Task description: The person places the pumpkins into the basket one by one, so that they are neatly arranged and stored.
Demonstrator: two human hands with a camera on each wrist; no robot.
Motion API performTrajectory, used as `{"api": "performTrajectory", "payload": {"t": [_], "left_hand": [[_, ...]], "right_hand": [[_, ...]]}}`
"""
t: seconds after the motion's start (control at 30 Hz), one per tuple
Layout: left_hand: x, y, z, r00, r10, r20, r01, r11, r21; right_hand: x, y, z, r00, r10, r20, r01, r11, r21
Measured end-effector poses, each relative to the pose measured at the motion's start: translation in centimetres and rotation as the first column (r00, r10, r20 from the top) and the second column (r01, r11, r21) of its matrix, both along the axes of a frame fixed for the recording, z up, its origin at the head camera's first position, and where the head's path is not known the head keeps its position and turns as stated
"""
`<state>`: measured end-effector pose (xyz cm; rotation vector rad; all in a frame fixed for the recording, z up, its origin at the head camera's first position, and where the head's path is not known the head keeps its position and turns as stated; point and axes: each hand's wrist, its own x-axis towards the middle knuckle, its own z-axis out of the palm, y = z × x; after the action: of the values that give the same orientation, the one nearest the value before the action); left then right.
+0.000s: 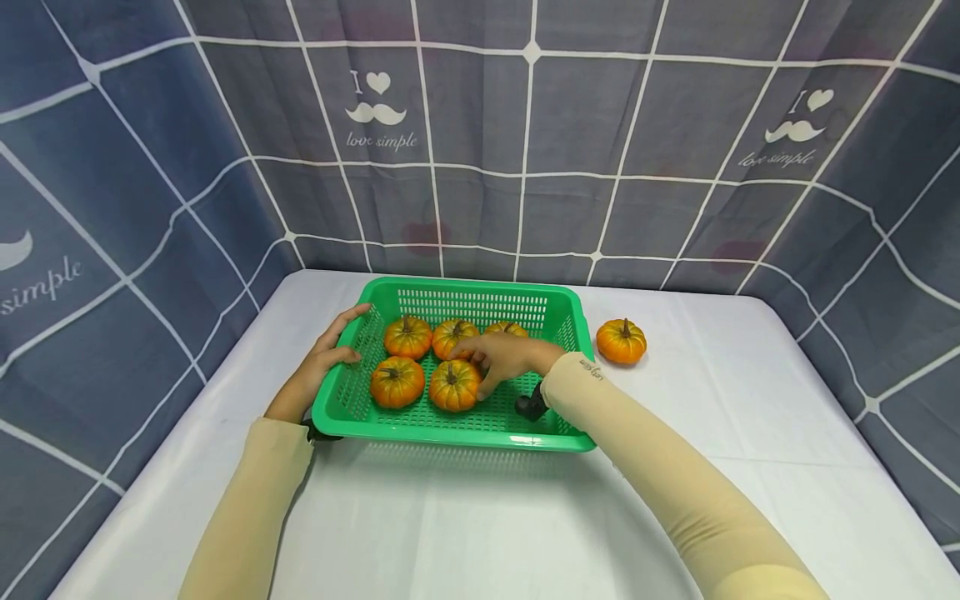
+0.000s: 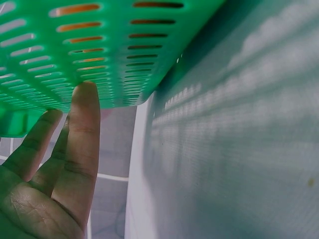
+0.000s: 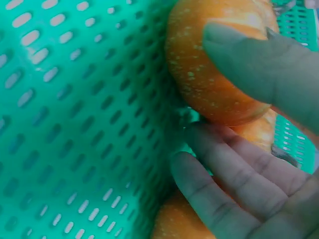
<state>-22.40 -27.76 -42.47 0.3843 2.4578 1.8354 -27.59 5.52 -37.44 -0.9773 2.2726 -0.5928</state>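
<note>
A green plastic basket [image 1: 450, 435] with slotted walls holds several small orange pumpkins. At its left end my left hand [image 1: 318, 367] grips the rim, thumb over the edge; in the left wrist view its fingertips [image 2: 85, 92] touch the outer wall. Inside the basket, my right hand [image 1: 510, 352] holds the front middle pumpkin [image 1: 453, 387], with thumb and fingers on opposite sides. The right wrist view shows the thumb [image 3: 239, 55] on that pumpkin's skin. Beside it sits the front left pumpkin [image 1: 397, 383]. Behind are pumpkins at back left [image 1: 407, 338], back middle [image 1: 452, 335] and back right [image 1: 507, 328], the last partly hidden.
One more pumpkin [image 1: 621, 342] stands on the white-covered table [image 1: 750, 400], right of the basket. A black wrist camera [image 1: 532, 405] shows beneath the right sleeve. Dark checked curtains [image 1: 480, 108] enclose the table at the back and sides.
</note>
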Motion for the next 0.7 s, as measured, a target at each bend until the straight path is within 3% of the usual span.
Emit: {"api": "performTrajectory", "payload": {"t": [0.4, 0.7], "left_hand": [[0.1, 0.1, 0.2, 1.000, 0.006, 0.026, -0.006, 1.000, 0.013], [0.1, 0.1, 0.1, 1.000, 0.003, 0.029, -0.003, 1.000, 0.018]], "right_hand": [[0.2, -0.5, -0.3, 1.000, 0.011, -0.008, -0.011, 1.000, 0.010], [-0.2, 0.5, 0.7, 0.997, 0.023, 0.067, -0.020, 0.999, -0.038]]}}
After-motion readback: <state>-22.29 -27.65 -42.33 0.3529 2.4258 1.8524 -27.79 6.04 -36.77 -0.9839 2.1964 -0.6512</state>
